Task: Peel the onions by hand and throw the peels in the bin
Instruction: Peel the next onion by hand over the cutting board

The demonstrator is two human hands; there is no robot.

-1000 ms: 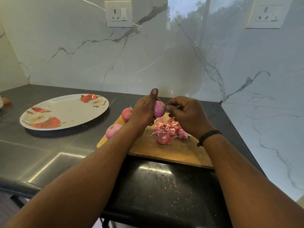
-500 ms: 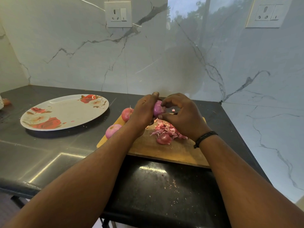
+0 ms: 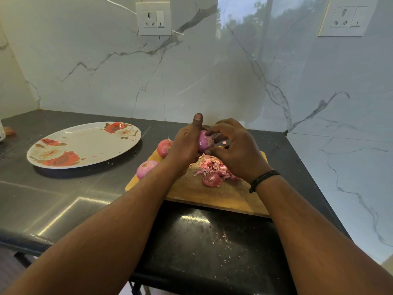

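Note:
My left hand [image 3: 186, 145] grips a small purple onion [image 3: 204, 142] above the wooden cutting board [image 3: 223, 196], its thumb pointing up. My right hand [image 3: 234, 149] curls around the onion from the right, fingertips pinching at its top and bottom. A heap of pink onion peels [image 3: 214, 169] lies on the board under my hands. Two more onions sit at the board's left end: a reddish one [image 3: 164, 146] farther back and a pale pink one [image 3: 145, 168] nearer me. No bin is in view.
A large floral plate [image 3: 85, 143] lies on the dark counter [image 3: 63, 199] to the left. Marble walls with two sockets [image 3: 153, 18] [image 3: 345, 18] rise behind and to the right. Peel crumbs dot the counter near its front edge.
My right hand has shifted from beside the onion to wrapping over it, fingertips now at its top and bottom. The left thumb dipped, then lifted again. The onion has stayed in my left hand.

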